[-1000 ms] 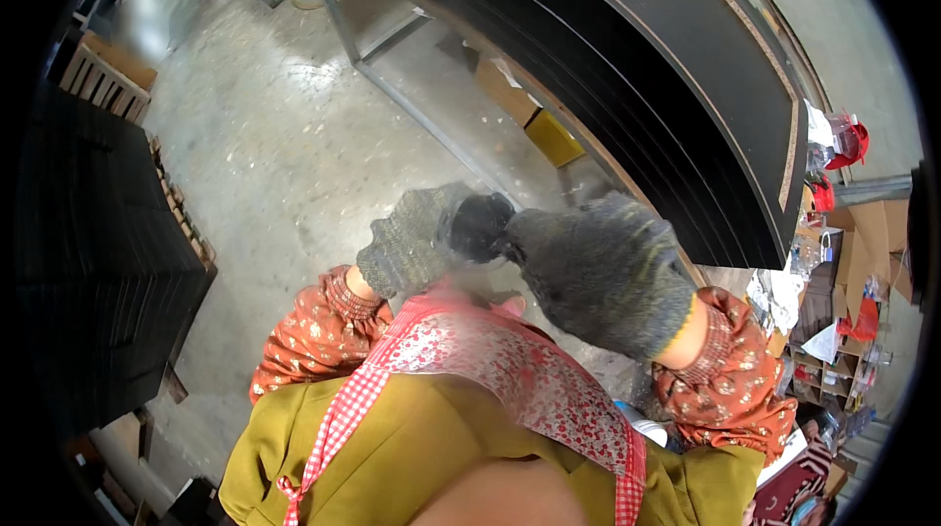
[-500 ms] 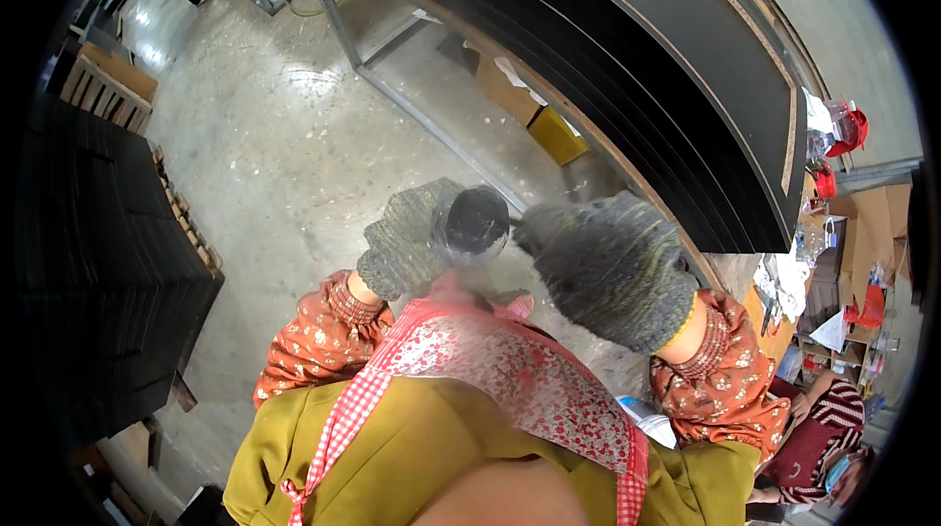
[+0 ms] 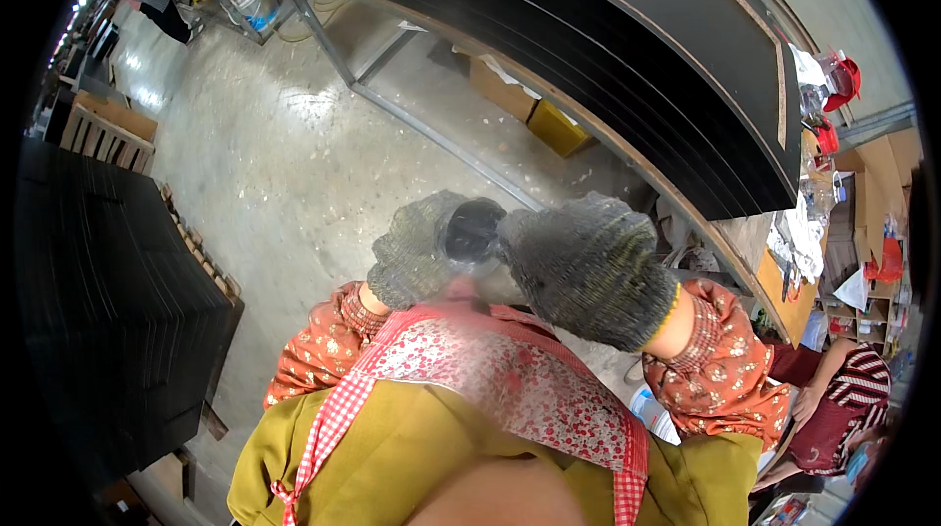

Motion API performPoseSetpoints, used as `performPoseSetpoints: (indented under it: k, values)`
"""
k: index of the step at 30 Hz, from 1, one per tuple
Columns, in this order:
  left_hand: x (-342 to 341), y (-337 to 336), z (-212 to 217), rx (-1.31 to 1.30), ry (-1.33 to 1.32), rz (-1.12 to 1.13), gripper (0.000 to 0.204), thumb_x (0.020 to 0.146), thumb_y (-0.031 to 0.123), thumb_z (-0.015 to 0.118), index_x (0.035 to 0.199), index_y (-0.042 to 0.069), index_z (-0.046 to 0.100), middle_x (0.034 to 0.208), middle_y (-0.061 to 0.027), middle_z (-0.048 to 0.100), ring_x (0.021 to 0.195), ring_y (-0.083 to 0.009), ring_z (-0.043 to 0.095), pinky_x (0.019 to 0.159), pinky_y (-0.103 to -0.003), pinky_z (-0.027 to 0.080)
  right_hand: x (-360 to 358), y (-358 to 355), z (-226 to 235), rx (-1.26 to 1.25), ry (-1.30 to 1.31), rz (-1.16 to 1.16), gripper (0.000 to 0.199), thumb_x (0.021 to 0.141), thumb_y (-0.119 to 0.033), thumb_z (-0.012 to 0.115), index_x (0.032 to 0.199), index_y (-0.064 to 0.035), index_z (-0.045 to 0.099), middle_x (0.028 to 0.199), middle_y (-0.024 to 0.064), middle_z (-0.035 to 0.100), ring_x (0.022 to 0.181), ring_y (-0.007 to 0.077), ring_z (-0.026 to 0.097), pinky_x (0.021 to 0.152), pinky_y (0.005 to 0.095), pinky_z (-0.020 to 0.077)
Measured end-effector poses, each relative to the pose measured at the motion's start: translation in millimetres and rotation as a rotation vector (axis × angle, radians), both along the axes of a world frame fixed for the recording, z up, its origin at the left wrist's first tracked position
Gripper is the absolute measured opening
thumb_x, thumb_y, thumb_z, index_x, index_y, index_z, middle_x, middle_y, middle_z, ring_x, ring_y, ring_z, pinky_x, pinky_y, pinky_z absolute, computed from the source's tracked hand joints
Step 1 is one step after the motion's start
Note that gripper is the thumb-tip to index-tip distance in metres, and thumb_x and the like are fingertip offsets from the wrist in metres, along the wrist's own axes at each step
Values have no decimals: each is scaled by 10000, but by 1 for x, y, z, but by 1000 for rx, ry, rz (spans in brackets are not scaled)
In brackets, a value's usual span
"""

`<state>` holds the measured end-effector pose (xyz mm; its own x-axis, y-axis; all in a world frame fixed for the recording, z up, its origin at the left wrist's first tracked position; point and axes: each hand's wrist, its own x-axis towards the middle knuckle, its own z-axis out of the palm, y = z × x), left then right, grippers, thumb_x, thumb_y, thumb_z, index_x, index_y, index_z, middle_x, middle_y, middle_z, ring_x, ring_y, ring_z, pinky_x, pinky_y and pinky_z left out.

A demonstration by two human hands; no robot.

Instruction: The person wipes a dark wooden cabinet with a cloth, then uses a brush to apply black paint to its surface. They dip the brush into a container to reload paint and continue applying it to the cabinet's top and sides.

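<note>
While we look straight down our own front, both gloved hands are raised close to the camera, just above the red-checked, flowered apron (image 3: 510,379). Our left hand (image 3: 417,251), in a grey knitted glove, is curled around a small clear container (image 3: 470,235) with a dark round opening that faces us; the fingers wrap its left side, so this hand is grasping it. Our right hand (image 3: 588,266), in the same kind of glove, meets the container from the right, its fingertips touching the rim, but we cannot tell whether it grips the container or merely rests against it, since the back of the glove hides the fingers. The container sits between the two hands, held in the air in front of our chest, well above the concrete floor (image 3: 284,153). Orange patterned sleeves cover both forearms. Beyond the hands, a long worktable (image 3: 765,271) runs diagonally from top left to lower right, carrying a thick stack of black sheets (image 3: 627,46). Under it lie a brown carton and a yellow box (image 3: 559,127). At the left stands another tall pile of black sheets (image 3: 98,300) on a wooden pallet. At the lower right, a seated person in a striped top (image 3: 863,384) is partly in view.
</note>
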<state>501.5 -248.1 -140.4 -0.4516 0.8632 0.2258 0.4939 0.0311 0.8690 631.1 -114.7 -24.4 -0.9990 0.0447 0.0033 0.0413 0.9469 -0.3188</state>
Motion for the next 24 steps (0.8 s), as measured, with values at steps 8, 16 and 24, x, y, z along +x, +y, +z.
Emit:
performPoseSetpoints:
  k: [8,16,24]
  values:
    - [-3,2,0,-62,49,-112,394,633,204,765,981,73,634,900,-131,647,864,-298,628,778,-371,488,5,5,-11,93,78,154,214,807,-290,561,811,-80,600,662,111,583,576,278,584,521,398,439]
    - [0,3,18,-110,96,-81,410,639,203,755,1005,71,628,930,-130,652,877,-298,630,786,-358,490,2,10,-10,136,63,187,270,816,-348,547,781,-82,578,603,117,547,550,271,560,517,403,432]
    - [-6,10,11,-27,-61,-154,401,635,206,752,994,78,627,958,-132,638,877,-318,618,793,-377,483,-2,17,-6,47,22,161,221,782,-305,580,763,-86,580,599,120,547,538,298,555,502,405,429]
